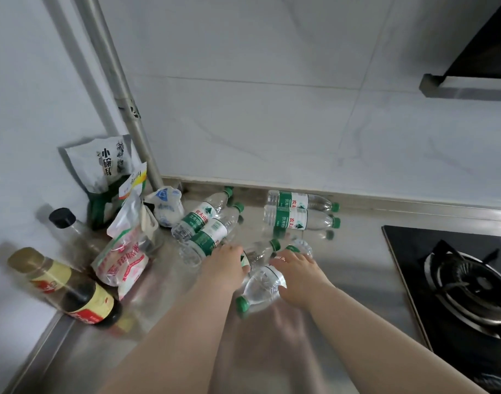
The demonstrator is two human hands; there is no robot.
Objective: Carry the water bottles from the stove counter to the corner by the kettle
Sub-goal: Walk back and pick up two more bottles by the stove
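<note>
On steel counter (343, 251) left of burner (468, 282), L hand (225, 261) & R hand (296, 275) clasp lying water bottles (262, 282); wrap fingers fully round bodies before lifting, they roll.

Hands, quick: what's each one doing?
Left hand: closed on a water bottle lying on the counter.
Right hand: closed on another bottle.

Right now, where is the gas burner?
In the head view the burner sits at the far right, set in the black hob on the steel counter, to the right of both hands and the bottles.
</note>
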